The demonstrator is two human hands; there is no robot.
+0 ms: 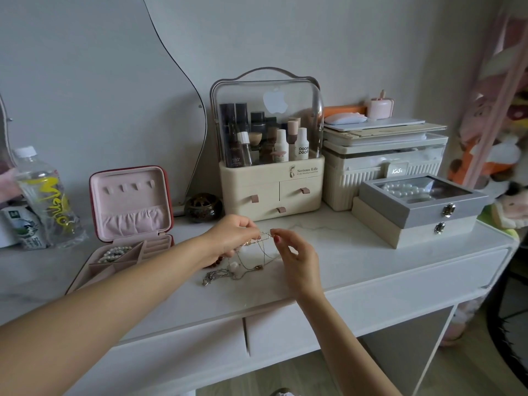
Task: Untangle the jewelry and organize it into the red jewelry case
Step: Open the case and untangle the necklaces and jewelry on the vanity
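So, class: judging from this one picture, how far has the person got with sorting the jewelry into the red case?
Done: the red case stands open, and a pearl string already lies in a compartment. In hand: the left hand and right hand pinch a thin chain between them, lifted off the table. Left: the chain is still joined to the tangled pile, and none of that is in the case yet.

Red jewelry case (125,224): open, pink-lined, lid upright, pearls (115,253) inside. Tangled chains (243,264): thin, partly lifted, partly heaped on desk (357,252).
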